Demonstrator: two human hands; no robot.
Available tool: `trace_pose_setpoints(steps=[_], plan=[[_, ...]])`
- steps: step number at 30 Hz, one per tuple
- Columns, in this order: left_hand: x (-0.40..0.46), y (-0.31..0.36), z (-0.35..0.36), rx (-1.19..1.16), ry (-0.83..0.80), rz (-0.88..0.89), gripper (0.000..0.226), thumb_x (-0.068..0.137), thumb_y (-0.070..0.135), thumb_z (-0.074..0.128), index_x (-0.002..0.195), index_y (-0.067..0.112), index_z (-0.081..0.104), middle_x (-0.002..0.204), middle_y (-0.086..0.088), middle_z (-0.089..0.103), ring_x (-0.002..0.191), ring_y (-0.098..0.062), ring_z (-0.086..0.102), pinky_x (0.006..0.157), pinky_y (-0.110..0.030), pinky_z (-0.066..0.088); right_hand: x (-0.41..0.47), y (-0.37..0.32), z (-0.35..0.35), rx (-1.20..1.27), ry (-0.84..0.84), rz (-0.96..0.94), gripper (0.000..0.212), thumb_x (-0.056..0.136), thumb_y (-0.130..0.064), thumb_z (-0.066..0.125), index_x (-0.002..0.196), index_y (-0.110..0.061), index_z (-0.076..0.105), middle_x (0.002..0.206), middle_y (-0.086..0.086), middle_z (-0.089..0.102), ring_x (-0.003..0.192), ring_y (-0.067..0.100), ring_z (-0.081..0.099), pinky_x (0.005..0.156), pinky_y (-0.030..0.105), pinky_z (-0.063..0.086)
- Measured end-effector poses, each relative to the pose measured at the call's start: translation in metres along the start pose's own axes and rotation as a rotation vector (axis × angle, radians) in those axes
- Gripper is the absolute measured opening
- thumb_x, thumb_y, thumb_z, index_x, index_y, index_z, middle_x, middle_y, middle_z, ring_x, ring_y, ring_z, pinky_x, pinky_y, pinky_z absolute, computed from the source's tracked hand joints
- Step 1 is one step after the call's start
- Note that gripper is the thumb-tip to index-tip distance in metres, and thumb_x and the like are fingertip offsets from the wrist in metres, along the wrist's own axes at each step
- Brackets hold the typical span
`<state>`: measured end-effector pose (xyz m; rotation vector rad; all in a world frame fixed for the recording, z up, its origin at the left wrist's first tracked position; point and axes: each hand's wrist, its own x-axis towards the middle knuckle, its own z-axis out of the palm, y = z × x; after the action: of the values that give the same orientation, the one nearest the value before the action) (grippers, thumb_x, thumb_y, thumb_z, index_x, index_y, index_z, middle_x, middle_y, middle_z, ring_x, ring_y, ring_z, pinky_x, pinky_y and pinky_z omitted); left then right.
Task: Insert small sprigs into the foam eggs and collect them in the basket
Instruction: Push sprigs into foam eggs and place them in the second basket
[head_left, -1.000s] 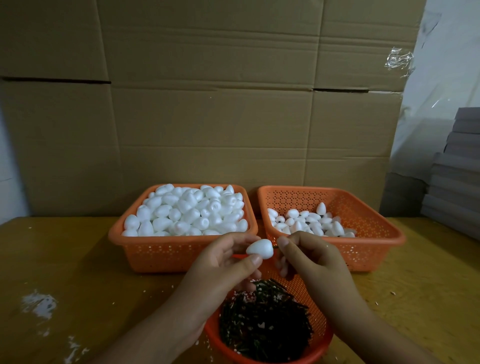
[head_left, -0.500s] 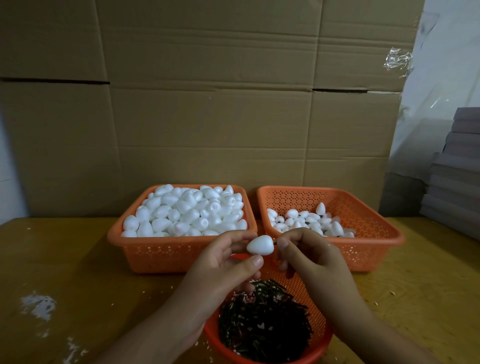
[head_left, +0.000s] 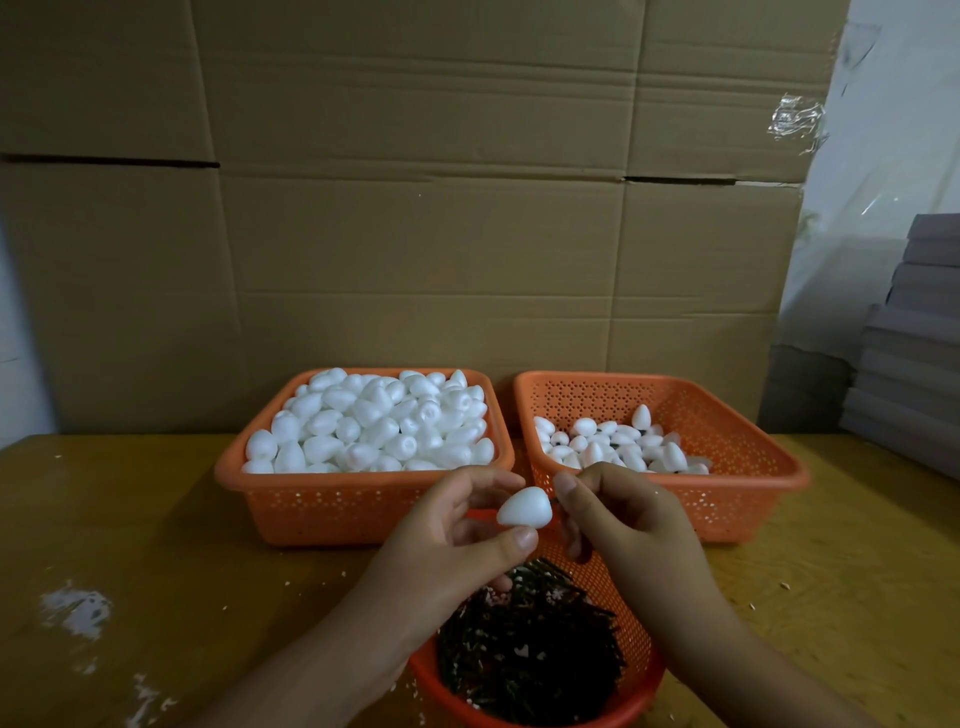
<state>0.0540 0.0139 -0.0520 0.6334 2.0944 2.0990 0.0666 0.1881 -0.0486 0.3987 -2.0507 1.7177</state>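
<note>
One foam egg (head_left: 523, 507) is in the air just above the round basket of sprigs (head_left: 530, 660), which stands at 6 o'clock on the table (head_left: 130, 519). The left hand (head_left: 457, 530) pinches the egg between thumb and fingertips, across its wide middle. The right hand (head_left: 618, 512) is curled at the blunt end of the egg; it probably pinches a thin sprig there, but the sprig itself is too small and dark to see clearly.

The egg looks very light and a little soft, so I judge that a hard squeeze can dent or crumble it. The best place to hold it is the broad belly, with the flat end left free for the stem. The sprig seems thin and may bend if it is pushed crooked.

The full basket (head_left: 358, 499) of plain eggs is at 11 o'clock, and the collecting basket (head_left: 727, 499) is at 1 o'clock, partly filled.
</note>
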Motion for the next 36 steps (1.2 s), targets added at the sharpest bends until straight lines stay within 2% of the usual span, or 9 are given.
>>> trace_pose_setpoints(steps=[4,9,12,17,22,26,30,34,36], plan=[[0.001,-0.003,0.0,-0.002,0.024,0.007,0.02,0.086,0.02,0.07,0.106,0.024,0.069,0.098,0.005,0.073,0.078,-0.01,0.069,0.065,-0.022,0.054,0.0,-0.002,0.001,0.02,-0.021,0.003,0.039,0.079,-0.039,0.062,0.066,-0.003,0.061,0.054,0.009,0.058,0.052,0.014,0.054,0.057,0.028,0.045],[0.002,-0.002,0.002,-0.008,0.035,0.003,0.042,0.072,0.042,0.068,0.109,0.022,0.067,0.096,0.006,0.074,0.075,-0.008,0.068,0.064,-0.022,0.054,0.0,-0.004,0.001,0.071,-0.08,0.0,0.01,0.09,-0.015,0.064,0.082,-0.01,0.067,0.064,0.001,0.061,0.059,0.011,0.057,0.058,0.021,0.046],[0.002,-0.002,0.002,-0.015,0.039,0.004,0.041,0.073,0.041,0.068,0.109,0.022,0.068,0.093,0.006,0.074,0.074,-0.008,0.068,0.065,-0.022,0.055,-0.001,-0.003,0.0,0.056,-0.088,0.0,0.012,0.091,-0.004,0.06,0.082,-0.008,0.066,0.064,0.0,0.06,0.059,0.011,0.056,0.058,0.021,0.046],[0.0,-0.001,0.0,-0.034,0.009,-0.005,0.045,0.073,0.032,0.072,0.116,0.024,0.063,0.102,0.007,0.072,0.079,-0.01,0.069,0.067,-0.023,0.055,-0.001,-0.003,0.0,0.055,-0.048,0.022,0.012,0.09,-0.011,0.062,0.081,-0.004,0.065,0.061,-0.001,0.059,0.056,0.011,0.056,0.057,0.022,0.046],[0.0,0.001,0.0,-0.026,-0.009,-0.007,0.051,0.068,0.028,0.074,0.118,0.023,0.061,0.103,0.008,0.073,0.082,-0.009,0.069,0.067,-0.022,0.054,-0.002,-0.004,0.0,0.076,-0.023,0.028,0.028,0.083,-0.027,0.064,0.076,0.0,0.064,0.06,0.002,0.06,0.054,0.011,0.056,0.057,0.02,0.046],[-0.001,0.001,0.0,-0.01,-0.017,-0.008,0.035,0.079,0.02,0.073,0.113,0.024,0.064,0.1,0.005,0.073,0.08,-0.009,0.069,0.069,-0.023,0.055,-0.002,-0.006,0.0,0.059,-0.015,0.029,0.035,0.079,-0.034,0.063,0.07,0.0,0.062,0.057,0.004,0.059,0.054,0.012,0.055,0.057,0.021,0.047],[0.0,-0.001,0.0,-0.007,0.003,-0.009,0.024,0.088,0.015,0.067,0.111,0.023,0.067,0.096,0.003,0.074,0.076,-0.01,0.068,0.067,-0.023,0.055,-0.001,-0.009,0.001,0.081,-0.025,0.031,0.035,0.079,-0.033,0.062,0.073,0.001,0.062,0.058,0.004,0.061,0.052,0.011,0.055,0.055,0.02,0.046],[0.001,-0.002,0.0,-0.019,0.011,-0.017,0.037,0.077,0.035,0.068,0.112,0.022,0.068,0.092,0.002,0.074,0.074,-0.01,0.068,0.066,-0.022,0.054,0.0,-0.012,-0.001,0.086,-0.068,0.037,0.01,0.088,-0.013,0.064,0.083,-0.005,0.066,0.062,0.0,0.061,0.056,0.012,0.057,0.057,0.022,0.047],[0.001,-0.002,-0.001,-0.033,0.016,-0.024,0.04,0.075,0.036,0.068,0.112,0.022,0.068,0.092,0.001,0.074,0.073,-0.01,0.068,0.065,-0.022,0.054,0.001,-0.013,-0.002,0.053,-0.087,0.034,0.007,0.089,-0.008,0.062,0.084,-0.008,0.067,0.062,-0.002,0.061,0.057,0.011,0.058,0.059,0.022,0.048]])
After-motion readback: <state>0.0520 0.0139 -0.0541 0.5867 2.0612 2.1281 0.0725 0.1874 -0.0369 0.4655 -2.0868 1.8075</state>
